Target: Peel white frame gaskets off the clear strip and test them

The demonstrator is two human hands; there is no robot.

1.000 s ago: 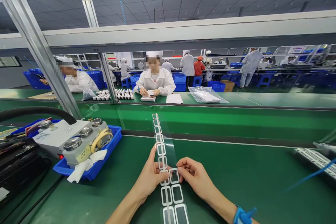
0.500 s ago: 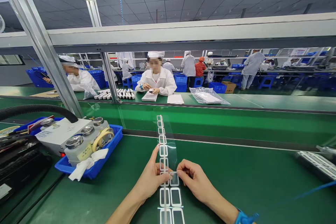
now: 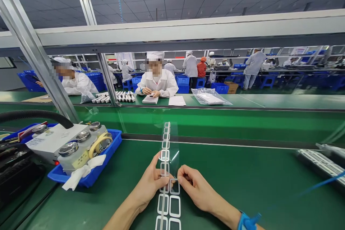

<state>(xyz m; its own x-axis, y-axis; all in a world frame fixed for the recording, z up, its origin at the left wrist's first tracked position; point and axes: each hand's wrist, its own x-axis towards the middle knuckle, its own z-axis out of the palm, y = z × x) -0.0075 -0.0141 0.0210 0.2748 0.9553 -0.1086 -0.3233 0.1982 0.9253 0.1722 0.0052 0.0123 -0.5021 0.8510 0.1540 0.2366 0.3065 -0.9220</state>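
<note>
Blue tray (image 3: 116, 144) left of apparent film strip (image 3: 169, 143).

The head-worn camera looks forward and down from the person's head; close below it lies the green surface (image 3: 237, 176), with the left hand (image 3: 149, 183) and right hand (image 3: 195, 187) at bottom centre; the opposite bench (image 3: 215, 101) lies well beyond.
</note>
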